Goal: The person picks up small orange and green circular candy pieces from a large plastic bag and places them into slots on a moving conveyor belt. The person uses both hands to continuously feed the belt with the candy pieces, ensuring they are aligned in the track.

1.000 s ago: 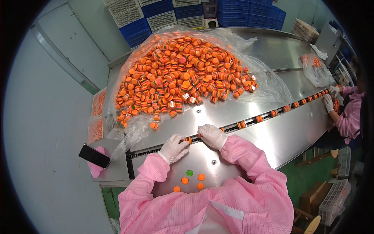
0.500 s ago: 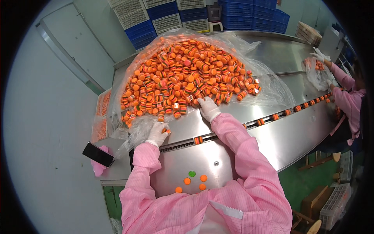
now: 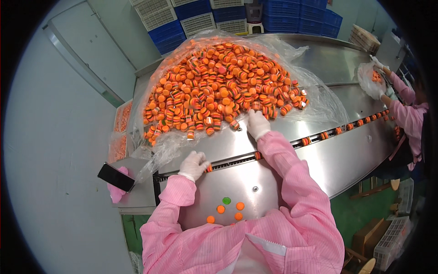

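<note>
A big heap of small orange burger-shaped pieces lies on clear plastic sheeting on a steel table. My right hand, in a white glove, reaches to the heap's near edge and touches pieces there. My left hand, also gloved, rests at the slotted conveyor track with an orange piece at its fingertips. More orange pieces ride along the track to the right. Whether either hand grips a piece is hidden by the gloves.
Loose orange discs and one green disc lie on the steel surface near my chest. A black phone lies on a pink cloth at the left. Another person in pink works at the right. Blue and white crates are stacked behind.
My right hand moved from the track up to the heap's edge. My left hand went up toward the heap, then came back down to the track.
</note>
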A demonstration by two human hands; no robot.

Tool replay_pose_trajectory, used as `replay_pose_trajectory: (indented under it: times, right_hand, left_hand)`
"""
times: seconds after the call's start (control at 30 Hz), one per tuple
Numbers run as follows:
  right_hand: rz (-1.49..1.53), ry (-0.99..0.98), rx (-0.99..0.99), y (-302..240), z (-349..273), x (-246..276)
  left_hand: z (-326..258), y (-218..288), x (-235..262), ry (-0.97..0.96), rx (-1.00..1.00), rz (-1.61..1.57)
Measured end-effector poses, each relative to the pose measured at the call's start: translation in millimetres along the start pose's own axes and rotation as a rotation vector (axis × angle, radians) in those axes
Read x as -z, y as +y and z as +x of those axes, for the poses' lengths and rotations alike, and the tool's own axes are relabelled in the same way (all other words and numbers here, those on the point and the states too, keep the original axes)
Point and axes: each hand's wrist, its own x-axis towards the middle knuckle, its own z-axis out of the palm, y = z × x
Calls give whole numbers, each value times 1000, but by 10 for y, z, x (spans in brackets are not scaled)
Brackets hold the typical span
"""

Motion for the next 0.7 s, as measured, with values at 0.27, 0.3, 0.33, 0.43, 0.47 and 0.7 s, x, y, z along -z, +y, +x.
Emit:
replay_pose_trajectory:
  times: [0.27, 0.3, 0.33, 0.43, 0.47, 0.7]
  right_hand:
    - [738, -400, -89, 319, -984, 170]
    - [460, -322, 35, 372, -1033, 176]
    - [249, -207, 139, 414, -1046, 196]
    - [-137, -162, 66, 335, -970, 273]
    - [-123, -112, 91, 258, -933, 312]
    - [74, 132, 624, -301, -243, -80]
  left_hand:
    - [870, -459, 92, 270, 85, 238]
    - [941, -448, 59, 136, 176, 276]
    - [974, -440, 21, 71, 219, 308]
    - [963, -395, -15, 68, 256, 313]
    - [893, -391, -15, 109, 184, 240]
    - [-14, 109, 53, 125, -98, -123]
